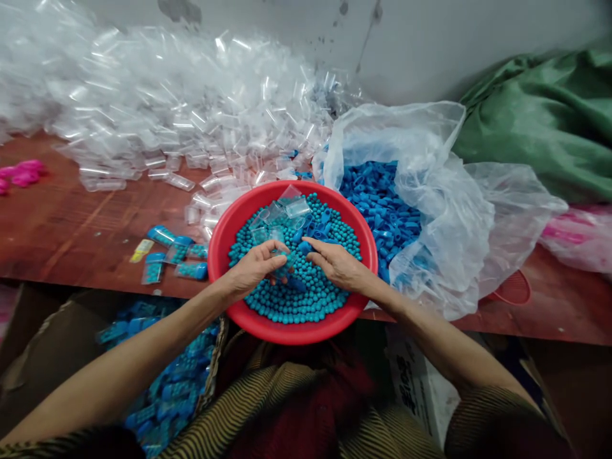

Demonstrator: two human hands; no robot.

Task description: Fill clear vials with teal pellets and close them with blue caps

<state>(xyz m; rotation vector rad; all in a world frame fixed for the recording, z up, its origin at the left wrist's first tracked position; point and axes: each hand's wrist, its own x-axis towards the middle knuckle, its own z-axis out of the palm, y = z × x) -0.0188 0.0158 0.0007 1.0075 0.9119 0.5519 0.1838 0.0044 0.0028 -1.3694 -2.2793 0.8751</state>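
Note:
A red basin [221,239] holds many small teal balls [296,309], with several clear plastic tubes [297,207] and blue caps [321,226] lying on top of them. Over the left part of the basin, my left hand [262,264] is closed around a clear tube [283,258] with teal balls in it. My right hand [337,262] is just to its right, thumb and forefinger pinching a blue cap [305,247]. Cap and tube are close together but apart. Part of the held tube is hidden by my left fingers.
A big heap of clear tubes [191,95] covers the back of the red-brown table [86,236]. Right of the basin, a plastic bag [444,210] holds blue caps [382,197]. Several filled, capped tubes [176,248] lie left. Below, a cardboard box [52,344] holds more. Green cloth [549,121] lies back right.

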